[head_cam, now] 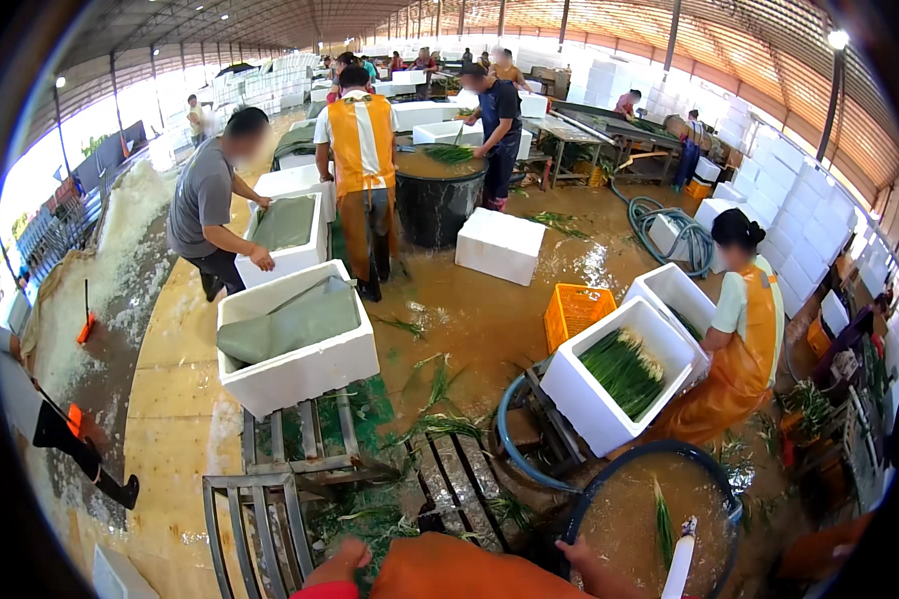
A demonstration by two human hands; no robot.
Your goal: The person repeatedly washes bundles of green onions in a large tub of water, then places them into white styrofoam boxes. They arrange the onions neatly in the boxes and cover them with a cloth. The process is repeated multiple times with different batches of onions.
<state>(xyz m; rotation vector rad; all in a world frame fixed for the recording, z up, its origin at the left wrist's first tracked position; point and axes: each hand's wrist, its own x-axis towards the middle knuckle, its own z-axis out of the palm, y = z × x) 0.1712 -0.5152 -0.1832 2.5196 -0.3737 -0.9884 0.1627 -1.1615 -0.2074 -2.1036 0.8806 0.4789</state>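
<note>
At the bottom edge, my left hand (350, 555) is beside my orange apron (464, 569), near a metal rack (258, 517); its fingers are blurred and no held object is visible. My right hand (580, 560) is at the near-left rim of a dark round tub (595, 479); whether it grips the rim is unclear. Brown water fills the tub, with a bunch of green onions (662, 520) in it. A white pipe-like piece (680, 558) reaches over the water. Past the tub, a white foam box (607, 404) holds many green onions (625, 374), tilted on a stand.
A worker in an orange apron (749, 337) bends beside the boxes at right. An orange crate (577, 311) and a foam box with a grey-green cover (296, 374) stand ahead. Slatted metal racks, a blue hose (513, 442) and loose greens lie on the wet floor (449, 329).
</note>
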